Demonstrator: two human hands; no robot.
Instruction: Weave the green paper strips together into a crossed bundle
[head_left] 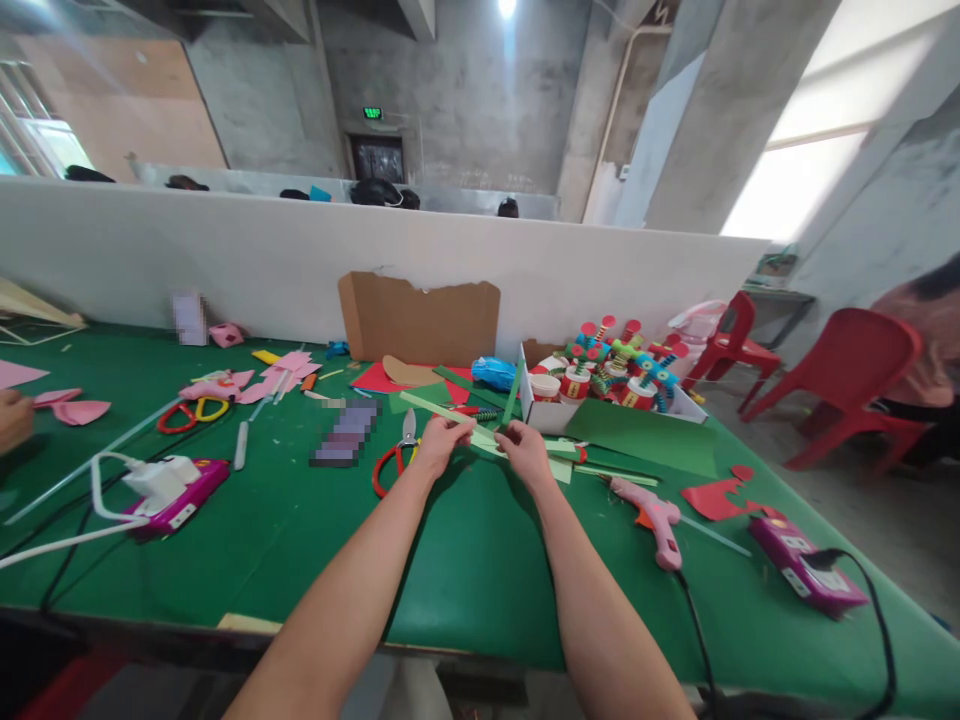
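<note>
Both my arms reach out over a green table (465, 560). My left hand (441, 440) and my right hand (525, 450) are each pinched on crossed green paper strips (484, 436), held just above the tabletop between them. One light green strip runs back left and a darker one (513, 392) slants up to the right. Red-handled scissors (396, 455) lie just left of my left hand. A pink glue gun (657, 520) lies to the right of my right hand.
A white box (541, 412) of colourful paper-cup figures stands behind my hands, with a green sheet (645, 436) beside it. Purple power strips (180, 496) (804, 562), cables, pink paper cut-outs (225, 384) and brown cardboard (420, 320) are around. Another person's hand (13, 418) shows at far left. Red chairs (847, 390) stand right.
</note>
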